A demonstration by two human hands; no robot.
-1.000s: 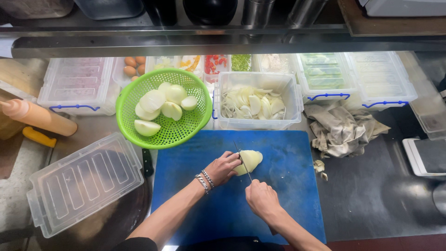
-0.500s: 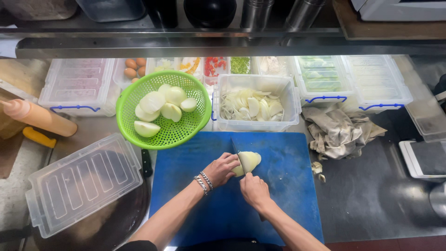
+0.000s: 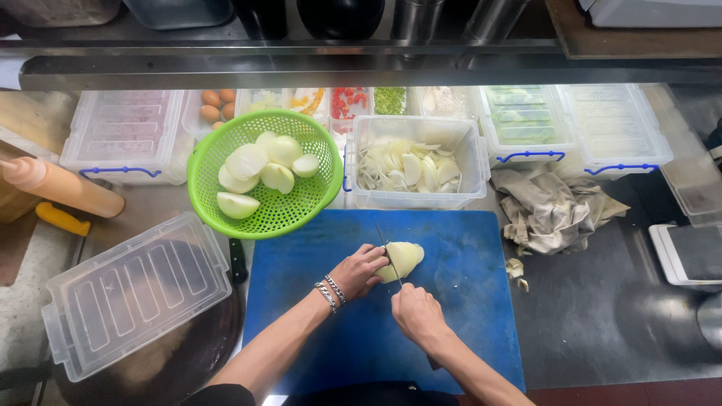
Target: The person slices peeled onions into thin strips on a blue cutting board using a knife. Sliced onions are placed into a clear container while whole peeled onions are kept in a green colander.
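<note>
Blue cutting board (image 3: 466,316): left hand (image 3: 359,271) on onion half (image 3: 402,259), right hand (image 3: 417,316) with knife (image 3: 388,252).

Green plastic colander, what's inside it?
The green plastic colander holds about six peeled pale onion pieces, halves and wedges, piled toward its far side. Anything beneath the pile is covered; bare mesh shows elsewhere.

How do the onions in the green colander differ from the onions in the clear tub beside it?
The onions in the green colander are large peeled halves, while the onions in the clear tub are thin slices. The halves lie few and separate on the mesh, whereas the slices form a loose heap that covers the bottom of the tub. The colander is round and perforated; the tub is rectangular with solid walls. Both hold pale, peeled onion and stand behind the blue cutting board.
</note>
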